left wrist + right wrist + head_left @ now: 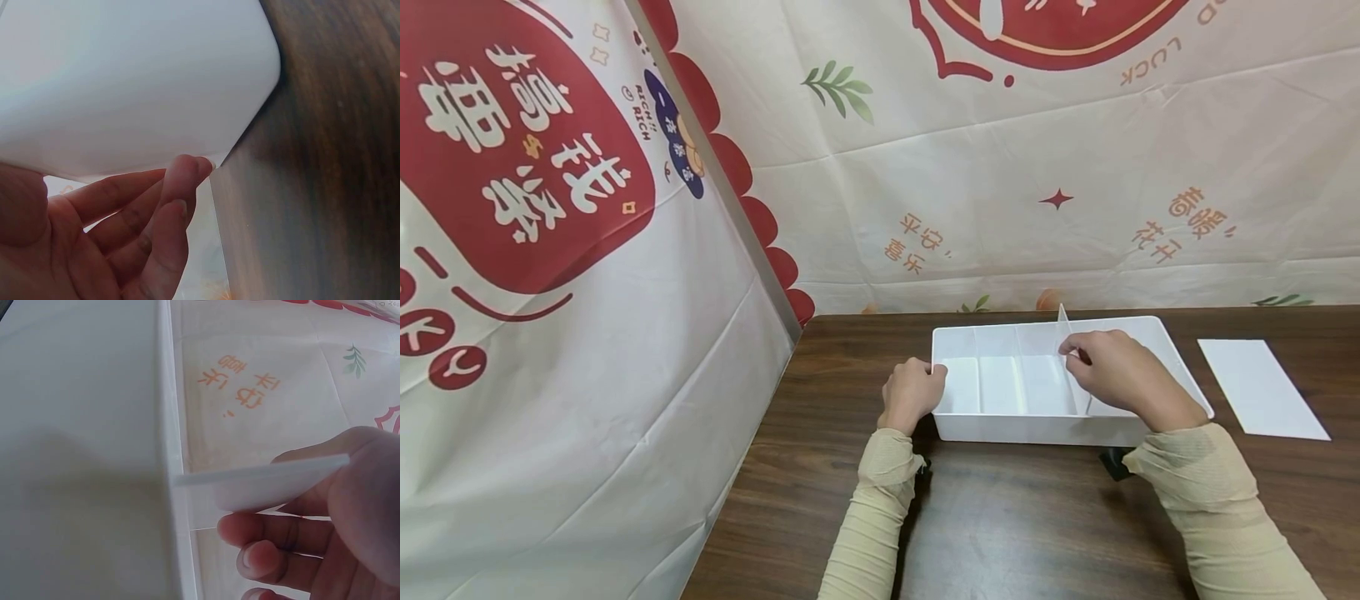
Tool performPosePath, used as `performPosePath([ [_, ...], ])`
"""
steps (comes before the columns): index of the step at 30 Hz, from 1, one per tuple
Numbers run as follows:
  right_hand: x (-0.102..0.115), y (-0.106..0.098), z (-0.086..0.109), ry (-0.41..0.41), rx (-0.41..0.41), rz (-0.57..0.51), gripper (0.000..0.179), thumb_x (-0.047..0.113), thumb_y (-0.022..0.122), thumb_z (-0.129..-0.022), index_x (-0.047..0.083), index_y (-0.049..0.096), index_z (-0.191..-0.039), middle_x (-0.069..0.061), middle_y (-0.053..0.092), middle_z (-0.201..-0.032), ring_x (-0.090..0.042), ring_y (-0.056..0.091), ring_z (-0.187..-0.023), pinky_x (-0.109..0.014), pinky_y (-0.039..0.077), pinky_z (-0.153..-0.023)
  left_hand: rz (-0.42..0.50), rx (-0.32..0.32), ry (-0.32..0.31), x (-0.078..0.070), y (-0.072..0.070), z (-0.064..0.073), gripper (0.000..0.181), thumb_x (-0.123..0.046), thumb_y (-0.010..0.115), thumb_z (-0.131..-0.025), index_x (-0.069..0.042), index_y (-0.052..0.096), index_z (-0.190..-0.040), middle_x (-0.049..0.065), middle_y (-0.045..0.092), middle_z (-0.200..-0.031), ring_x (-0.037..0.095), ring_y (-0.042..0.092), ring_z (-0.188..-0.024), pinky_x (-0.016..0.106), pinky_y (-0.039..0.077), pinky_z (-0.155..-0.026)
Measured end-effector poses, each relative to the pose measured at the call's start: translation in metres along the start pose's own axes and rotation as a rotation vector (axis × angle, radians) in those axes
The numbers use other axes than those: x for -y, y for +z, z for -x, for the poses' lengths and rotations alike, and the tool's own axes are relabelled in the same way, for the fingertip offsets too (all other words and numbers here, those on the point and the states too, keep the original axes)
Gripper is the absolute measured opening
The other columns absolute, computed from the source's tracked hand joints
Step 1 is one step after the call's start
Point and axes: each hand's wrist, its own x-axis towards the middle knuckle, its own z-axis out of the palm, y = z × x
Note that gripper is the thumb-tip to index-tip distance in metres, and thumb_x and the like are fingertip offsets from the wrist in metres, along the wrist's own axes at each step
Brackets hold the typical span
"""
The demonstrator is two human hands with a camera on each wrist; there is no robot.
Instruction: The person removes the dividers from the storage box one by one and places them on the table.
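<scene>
A long white plastic box (1015, 427) lies on the table, open at the top. Thin upright lines, which look like partitions, cross its left half. At its left end, my left hand (912, 392) grips the wall, thumb over the rim. Curled fingers (178, 187) touch the outside of that wall in the left wrist view. Over the box's right half, my right hand (1116, 371) pinches a thin translucent white divider (256, 490) between thumb and fingers. This divider stands upright across the box, its far corner above the rim; its lower edge is hard to make out.
To the right of the box, a flat white rectangular panel (1262, 387) lies on the brown wooden table (1000, 517). Printed cloth (1037, 208) hangs behind the table, and another cloth (625, 375) runs along its left edge.
</scene>
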Motion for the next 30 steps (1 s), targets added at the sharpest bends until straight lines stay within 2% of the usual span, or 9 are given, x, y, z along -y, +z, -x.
performPosePath([
  [6,-0.0001,-0.001,0.0003,-0.008,-0.013,0.0,0.023,0.004,0.054,-0.089,-0.006,0.07,-0.103,-0.003,0.058,-0.069,-0.016,0.045,-0.058,-0.031,0.036,-0.054,0.011,-0.006,0.001,0.0008,0.0004,0.0002,0.043,-0.038,0.049,-0.095,-0.021,0.061,-0.057,-0.002,0.064,-0.072,0.017,0.059,-0.069,0.039,0.044,-0.067],
  [13,0.0006,-0.0026,0.0005,-0.005,-0.009,-0.005,0.024,0.005,0.054,-0.09,-0.006,0.07,-0.104,-0.004,0.058,-0.069,-0.016,0.045,-0.058,-0.031,0.036,-0.054,0.018,-0.004,0.01,0.0012,0.0005,-0.0002,0.046,-0.037,0.049,-0.095,-0.019,0.054,-0.053,0.0,0.061,-0.065,0.017,0.057,-0.066,0.037,0.042,-0.065],
  [19,0.0018,-0.0048,0.001,0.004,-0.007,-0.008,0.025,0.005,0.055,-0.09,-0.007,0.07,-0.106,-0.005,0.061,-0.072,-0.017,0.046,-0.059,-0.031,0.037,-0.055,0.013,-0.018,0.008,0.0006,-0.0002,0.0006,0.043,-0.038,0.05,-0.094,-0.02,0.06,-0.055,0.0,0.064,-0.073,0.018,0.059,-0.069,0.039,0.044,-0.067],
  [26,0.0013,-0.0041,0.0014,-0.011,-0.022,-0.015,0.024,0.005,0.056,-0.09,-0.007,0.07,-0.105,-0.005,0.061,-0.072,-0.016,0.046,-0.059,-0.031,0.036,-0.054,0.016,-0.01,0.013,0.0007,-0.0001,0.0003,0.045,-0.037,0.049,-0.094,-0.019,0.057,-0.054,0.0,0.061,-0.067,0.017,0.058,-0.067,0.038,0.043,-0.065],
  [30,0.0013,-0.0043,0.0016,-0.006,-0.021,-0.016,0.024,0.005,0.056,-0.09,-0.007,0.07,-0.106,-0.006,0.062,-0.073,-0.016,0.047,-0.06,-0.031,0.037,-0.054,0.013,-0.011,0.009,0.0007,0.0,0.0004,0.044,-0.037,0.049,-0.094,-0.02,0.059,-0.055,-0.001,0.063,-0.07,0.017,0.058,-0.068,0.038,0.043,-0.065],
])
